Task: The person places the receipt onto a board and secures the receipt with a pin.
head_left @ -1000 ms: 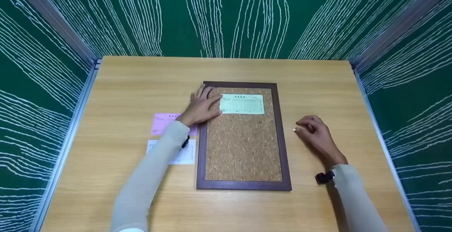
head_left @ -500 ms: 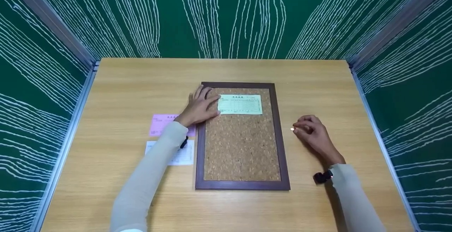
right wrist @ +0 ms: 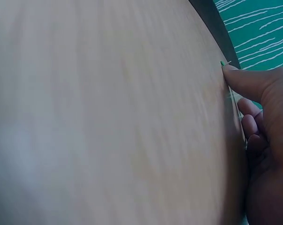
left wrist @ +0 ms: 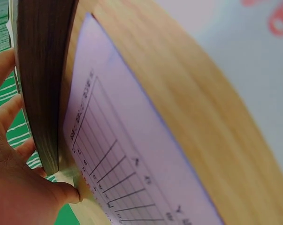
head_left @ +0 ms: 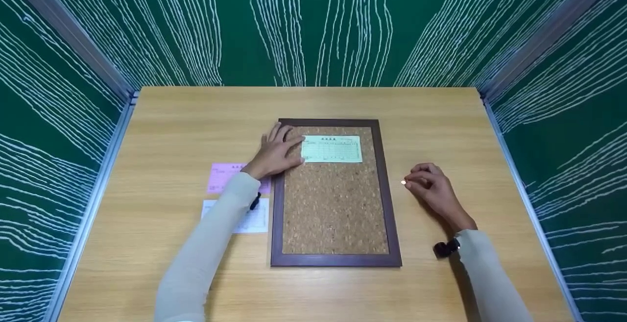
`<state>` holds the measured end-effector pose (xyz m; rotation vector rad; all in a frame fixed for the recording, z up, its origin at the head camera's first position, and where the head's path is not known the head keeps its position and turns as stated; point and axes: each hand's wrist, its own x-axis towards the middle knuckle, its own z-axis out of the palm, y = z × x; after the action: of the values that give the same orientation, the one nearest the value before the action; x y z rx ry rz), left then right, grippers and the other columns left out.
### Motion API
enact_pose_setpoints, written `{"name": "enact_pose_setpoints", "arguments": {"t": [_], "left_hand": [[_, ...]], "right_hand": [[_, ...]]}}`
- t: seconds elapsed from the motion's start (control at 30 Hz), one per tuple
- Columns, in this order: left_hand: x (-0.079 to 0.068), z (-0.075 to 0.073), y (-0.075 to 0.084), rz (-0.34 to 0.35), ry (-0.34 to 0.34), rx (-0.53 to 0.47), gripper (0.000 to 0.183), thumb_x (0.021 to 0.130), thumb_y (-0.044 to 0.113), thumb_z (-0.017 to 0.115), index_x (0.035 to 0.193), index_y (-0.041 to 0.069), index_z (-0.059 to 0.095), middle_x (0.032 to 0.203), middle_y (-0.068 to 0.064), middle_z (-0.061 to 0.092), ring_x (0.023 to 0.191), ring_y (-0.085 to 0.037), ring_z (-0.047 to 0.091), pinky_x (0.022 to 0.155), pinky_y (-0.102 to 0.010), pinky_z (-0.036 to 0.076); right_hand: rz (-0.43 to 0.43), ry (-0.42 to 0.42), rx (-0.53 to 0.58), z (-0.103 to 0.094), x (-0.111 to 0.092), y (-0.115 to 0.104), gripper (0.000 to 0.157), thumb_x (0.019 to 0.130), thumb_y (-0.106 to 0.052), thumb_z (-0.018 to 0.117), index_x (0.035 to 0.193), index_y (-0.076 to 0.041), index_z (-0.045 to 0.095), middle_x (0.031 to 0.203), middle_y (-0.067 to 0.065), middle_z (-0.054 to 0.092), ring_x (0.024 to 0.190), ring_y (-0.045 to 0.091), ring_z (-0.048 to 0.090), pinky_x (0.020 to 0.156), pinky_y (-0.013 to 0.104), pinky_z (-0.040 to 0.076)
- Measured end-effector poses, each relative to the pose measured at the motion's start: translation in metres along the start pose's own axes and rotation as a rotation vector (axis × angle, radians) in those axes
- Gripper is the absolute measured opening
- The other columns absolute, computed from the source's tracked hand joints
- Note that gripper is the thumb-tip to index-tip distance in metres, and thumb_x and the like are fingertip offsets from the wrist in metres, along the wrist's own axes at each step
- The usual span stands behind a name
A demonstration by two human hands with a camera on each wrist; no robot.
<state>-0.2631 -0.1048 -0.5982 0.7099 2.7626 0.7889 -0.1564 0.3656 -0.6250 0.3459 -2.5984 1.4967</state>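
Observation:
A corkboard (head_left: 335, 209) with a dark brown frame lies on the table, and a light green printed slip (head_left: 331, 149) lies flat near its top. My left hand (head_left: 277, 151) rests over the board's upper left side, fingers spread, its index fingertip and thumb at the slip's left edge. To the right of the board, my right hand (head_left: 433, 187) pinches a small shiny thumbtack (head_left: 403, 182) between thumb and index finger. In the right wrist view the thumb (right wrist: 247, 82) shows with a thin point and a green spot at its tip; the other fingers are curled.
Left of the board, a pink printed slip (head_left: 223, 177) and a white printed slip (head_left: 252, 219) lie on the wooden table (head_left: 338, 295), partly under the left forearm. Green panels (head_left: 338, 28) with white wavy lines stand around the back and sides.
The head view has shifted a little, so the whole scene sits slightly lower. Both hands keep nearly the same place and grip; the slip stays where it was on the board.

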Motion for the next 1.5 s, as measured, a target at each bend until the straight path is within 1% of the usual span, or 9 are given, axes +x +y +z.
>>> {"name": "enact_pose_setpoints", "arguments": {"t": [0.17,0.3,0.43,0.57,0.67,0.77,0.97,1.23,1.5], "left_hand": [[0.000,0.000,0.001,0.004,-0.009,-0.014,0.072,0.103,0.049,0.071,0.166,0.021,0.052,0.178,-0.017,0.026,0.169,-0.045,-0.002,0.127,-0.080,0.003],[-0.001,-0.001,0.002,0.007,-0.008,-0.007,0.072,0.103,0.050,0.071,0.166,0.020,0.052,0.178,-0.018,0.026,0.169,-0.047,-0.001,0.126,-0.081,0.004],[-0.002,-0.002,0.001,0.012,-0.003,-0.007,0.072,0.103,0.050,0.070,0.166,0.019,0.053,0.178,-0.019,0.026,0.169,-0.047,-0.001,0.125,-0.083,0.004],[-0.002,-0.004,0.002,0.013,0.003,-0.009,0.073,0.103,0.051,0.069,0.165,0.018,0.053,0.178,-0.020,0.026,0.168,-0.048,-0.001,0.125,-0.083,0.003],[-0.002,-0.004,0.002,0.007,0.003,-0.010,0.072,0.103,0.050,0.070,0.165,0.019,0.053,0.177,-0.019,0.027,0.169,-0.047,-0.001,0.125,-0.083,0.003],[-0.001,-0.005,0.003,-0.001,-0.004,-0.006,0.071,0.103,0.050,0.070,0.166,0.021,0.052,0.178,-0.018,0.026,0.169,-0.045,-0.002,0.126,-0.082,0.003],[-0.001,-0.003,0.001,-0.018,-0.024,-0.012,0.073,0.102,0.052,0.070,0.167,0.025,0.051,0.180,-0.015,0.023,0.170,-0.042,-0.005,0.127,-0.079,0.001],[-0.003,-0.003,0.001,-0.013,-0.021,-0.014,0.072,0.102,0.050,0.070,0.167,0.024,0.051,0.179,-0.016,0.024,0.169,-0.043,-0.004,0.127,-0.081,0.003],[-0.003,-0.003,0.003,-0.031,-0.033,-0.017,0.073,0.103,0.051,0.070,0.168,0.025,0.050,0.181,-0.015,0.021,0.170,-0.042,-0.006,0.127,-0.080,0.002]], "right_hand": [[0.007,0.016,-0.004,0.001,-0.003,0.003,0.008,0.093,0.014,0.079,0.100,0.010,0.079,0.124,0.031,0.063,0.120,0.031,0.051,0.100,0.010,0.039],[0.022,0.011,0.005,0.001,-0.003,-0.005,0.009,0.091,0.014,0.080,0.099,0.014,0.076,0.124,0.032,0.063,0.122,0.036,0.051,0.101,0.008,0.038],[0.045,0.002,0.014,0.000,0.000,-0.002,0.009,0.093,0.013,0.080,0.100,0.017,0.075,0.125,0.034,0.062,0.122,0.038,0.051,0.101,0.009,0.039],[0.085,0.006,0.017,-0.002,0.006,0.004,0.006,0.097,0.008,0.079,0.100,0.013,0.077,0.126,0.031,0.065,0.119,0.029,0.056,0.098,0.008,0.043],[0.112,0.022,0.009,-0.005,0.011,0.003,0.006,0.098,0.005,0.079,0.102,0.009,0.078,0.123,0.026,0.069,0.112,0.018,0.062,0.094,0.009,0.047],[0.124,0.038,-0.031,-0.006,0.014,0.000,0.006,0.099,0.002,0.079,0.103,0.007,0.078,0.118,0.022,0.072,0.104,0.012,0.063,0.088,0.009,0.049],[0.155,0.074,-0.076,-0.003,0.014,-0.004,0.007,0.100,-0.003,0.080,0.104,0.003,0.079,0.109,0.018,0.074,0.095,0.011,0.063,0.081,0.012,0.048],[0.168,0.110,-0.061,-0.003,0.014,-0.009,0.010,0.103,-0.007,0.079,0.105,0.003,0.079,0.104,0.018,0.074,0.085,0.013,0.064,0.072,0.014,0.050],[0.157,0.136,-0.075,-0.002,0.016,-0.021,0.009,0.103,-0.007,0.078,0.106,0.001,0.081,0.106,0.017,0.075,0.089,0.010,0.067,0.076,0.012,0.052]]}}
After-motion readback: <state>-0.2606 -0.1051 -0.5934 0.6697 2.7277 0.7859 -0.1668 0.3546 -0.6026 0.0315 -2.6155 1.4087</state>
